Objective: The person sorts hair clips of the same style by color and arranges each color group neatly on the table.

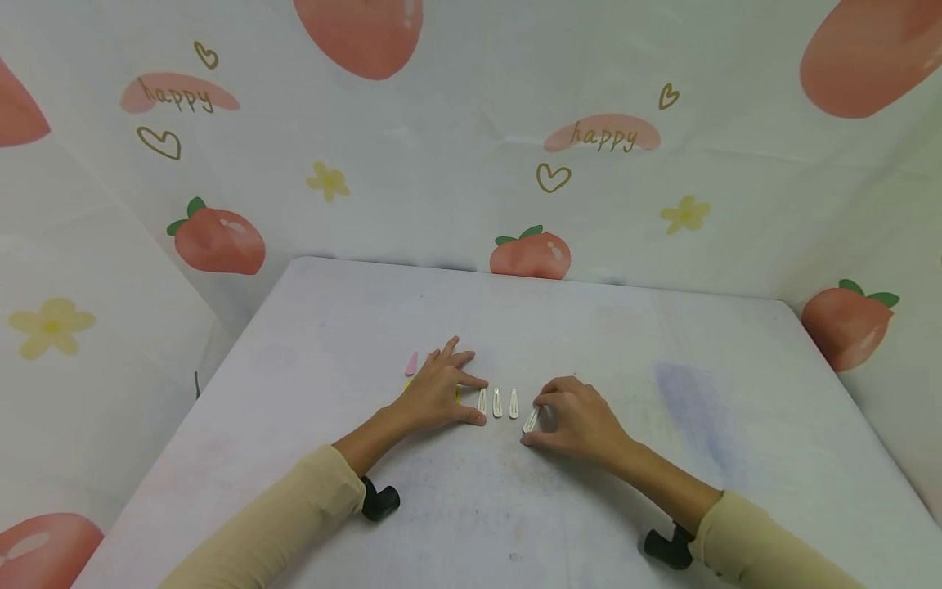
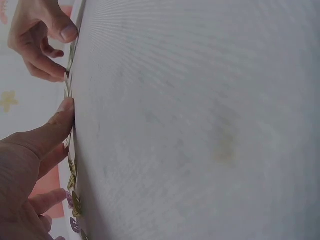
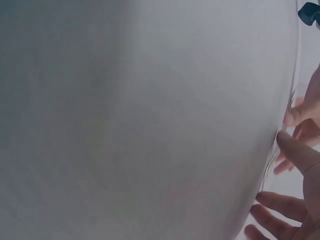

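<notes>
Four-part row aside, white snap hair clips lie side by side between the two hands. My left hand (image 1: 437, 391) has its thumb and forefinger at the two ends of the leftmost white hair clip (image 1: 482, 401), other fingers spread. Two more, a middle clip (image 1: 497, 402) and its neighbour (image 1: 513, 403), lie untouched. The right hand (image 1: 581, 421) pinches a tilted white clip (image 1: 531, 420) end to end between thumb and forefinger, at the table. In the left wrist view the clips show edge-on, a purple clip (image 2: 75, 224) among them beneath the left fingers.
A pink clip (image 1: 411, 363) and a partly hidden yellow clip (image 1: 408, 383) lie beyond the left hand. The white table (image 1: 471, 507) runs back to a peach-printed cloth (image 1: 427, 164). Black wrist cameras hang below both sleeves, the left camera (image 1: 380, 501) low over the table.
</notes>
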Tool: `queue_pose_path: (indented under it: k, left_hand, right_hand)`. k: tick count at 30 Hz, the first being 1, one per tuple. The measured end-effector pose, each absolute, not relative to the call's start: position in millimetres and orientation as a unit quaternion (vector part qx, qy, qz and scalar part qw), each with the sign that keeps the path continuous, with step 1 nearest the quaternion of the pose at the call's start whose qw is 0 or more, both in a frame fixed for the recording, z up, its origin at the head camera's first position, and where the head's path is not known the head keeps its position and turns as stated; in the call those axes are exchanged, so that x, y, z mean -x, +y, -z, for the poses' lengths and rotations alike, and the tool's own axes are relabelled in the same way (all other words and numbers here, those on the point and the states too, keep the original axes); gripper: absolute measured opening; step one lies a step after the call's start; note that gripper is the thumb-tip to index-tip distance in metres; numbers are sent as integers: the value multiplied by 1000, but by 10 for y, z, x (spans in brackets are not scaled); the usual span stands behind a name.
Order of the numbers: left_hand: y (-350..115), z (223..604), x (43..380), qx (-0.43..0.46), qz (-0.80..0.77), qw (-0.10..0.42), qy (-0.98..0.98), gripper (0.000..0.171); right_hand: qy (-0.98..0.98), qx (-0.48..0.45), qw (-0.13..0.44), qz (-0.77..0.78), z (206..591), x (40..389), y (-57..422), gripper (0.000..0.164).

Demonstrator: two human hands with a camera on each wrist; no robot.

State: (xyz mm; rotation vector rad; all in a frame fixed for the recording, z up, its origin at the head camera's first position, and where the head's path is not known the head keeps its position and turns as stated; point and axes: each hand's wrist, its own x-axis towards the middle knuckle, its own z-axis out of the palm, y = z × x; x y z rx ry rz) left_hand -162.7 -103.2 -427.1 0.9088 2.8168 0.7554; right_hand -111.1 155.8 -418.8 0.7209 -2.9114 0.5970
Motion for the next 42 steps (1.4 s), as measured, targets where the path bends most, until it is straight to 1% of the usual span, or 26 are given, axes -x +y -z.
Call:
queue_pose_path:
  k: [6,11,16,20,34,42]
  left_hand:
    - [-1028,4265,1624,-294,-245,44,923,57]
    - [-1022,4271,1624,-296,-251,41,921,57]
    - [-1020,4280,1628,-294,-254,42,921,57]
    - [-1021,4282,1630,-292,-255,45,921,57]
    - [-1009,4243,1621,-297,-247,46,921,56]
    - [-996,4216,1650,-317,-230,47,919,55]
  right_hand:
    - [-953,-234,46,-188,4187,1094,1530,44]
    - [-951,-234,22,-200,4178,1135,1548,45]
    - [-941,-259,-2,-216,4156,1232,1591,45]
    - [-935,-274,-12,-225,4156,1291,1612,46]
    - [-930,-273,-28,-245,4180,1359,1618,47]
    - [-931,-261,-43,-252,4131,1401,1737,56]
